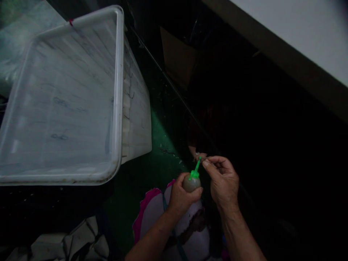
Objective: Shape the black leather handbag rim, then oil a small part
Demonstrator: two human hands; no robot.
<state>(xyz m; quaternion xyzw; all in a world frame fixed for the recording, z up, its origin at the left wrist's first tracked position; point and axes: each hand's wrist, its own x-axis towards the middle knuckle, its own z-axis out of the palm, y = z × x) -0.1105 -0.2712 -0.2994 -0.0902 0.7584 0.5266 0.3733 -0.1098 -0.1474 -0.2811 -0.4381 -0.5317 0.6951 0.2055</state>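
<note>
A small round squeeze bottle [191, 184] with a bright green nozzle cap [195, 173] is held in my left hand [182, 197], its fingers and thumb wrapped round the body. The nozzle points up and slightly to the right. Beside the nozzle tip is my right hand [224, 179], thumb and forefinger pinched together. Whatever lies in that pinch is too small and dark to make out. Below both hands, a pale cloth with a pink frilled edge [146, 201] covers my lap, with a dark brown stain or patch on it.
A large whitish plastic bin [118, 90] stands at the left. Across the top right runs a pale tabletop [304, 25], with deep shadow beneath. A cardboard piece [178, 58] leans in the dark. Crumpled pale material [70, 239] lies lower left. Scraps litter the green floor [160, 139].
</note>
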